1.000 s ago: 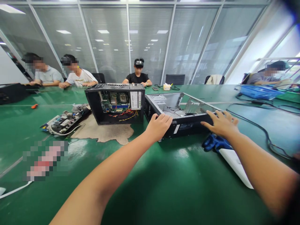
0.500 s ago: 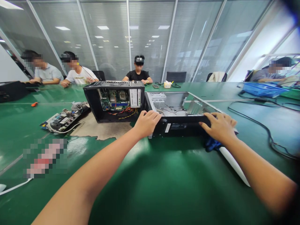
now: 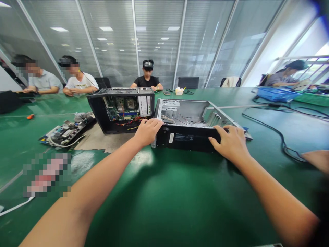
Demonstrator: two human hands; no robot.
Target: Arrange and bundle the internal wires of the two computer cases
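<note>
An opened computer case [image 3: 191, 139], black on its near side with a bare metal inside, lies in front of me on the green table. My left hand [image 3: 148, 131] is closed over its near left corner. The fingers of my right hand [image 3: 232, 141] curl over the top rim at the near right, with the thumb against the black side. Loose wires show inside the case. To its left stands a second black case [image 3: 95, 111], open towards me, with a motherboard [image 3: 131, 104] and coloured cables inside. My left hand partly covers that case's lower right.
A circuit assembly with white cable [image 3: 68, 132] lies left, beside a brown cardboard sheet [image 3: 113, 146]. Black cables [image 3: 279, 128] and a blue basket [image 3: 277, 94] are at right. Part of another person's arm [image 3: 318, 159] enters at the right edge. Several people sit around the table.
The held case now sits a little further left and has turned slightly, with both hands still on it. The blue and white item under my right forearm no longer shows there. Another person's arm has appeared at right.
</note>
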